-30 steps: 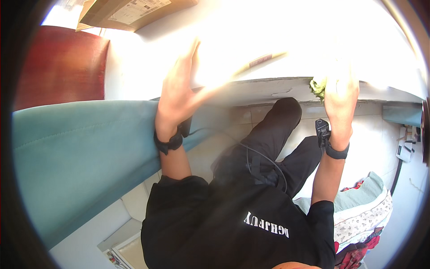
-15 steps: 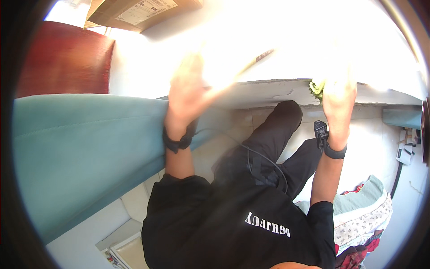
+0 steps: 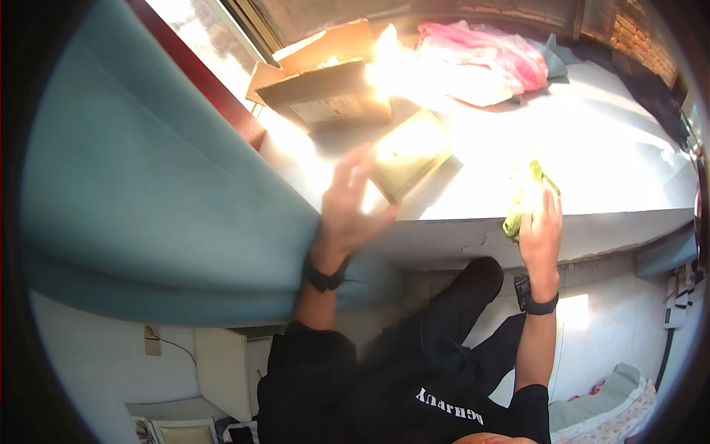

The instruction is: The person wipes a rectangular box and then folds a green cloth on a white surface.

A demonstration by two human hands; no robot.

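Note:
My right hand is at the near edge of the white ledge, its fingers closed over a crumpled green cloth. Part of the cloth sticks out beyond the fingertips, washed out by glare. My left hand is raised over the ledge's edge, slightly blurred, its fingers and thumb spread. Close beside those fingers is a yellowish-brown box, brightly lit on top. Whether the left fingertips touch it, I cannot tell. Both wrists wear black bands.
An open cardboard box stands at the back left of the white ledge. Pink fabric lies behind. A teal curtain-like sheet fills the left side. Folded bedding is at lower right. Strong sunlight hides much of the ledge.
The view has tilted up, bringing the boxes and pink fabric into sight. The left hand now shows beside the yellowish-brown box, fingers still spread. The right hand stays on the green cloth.

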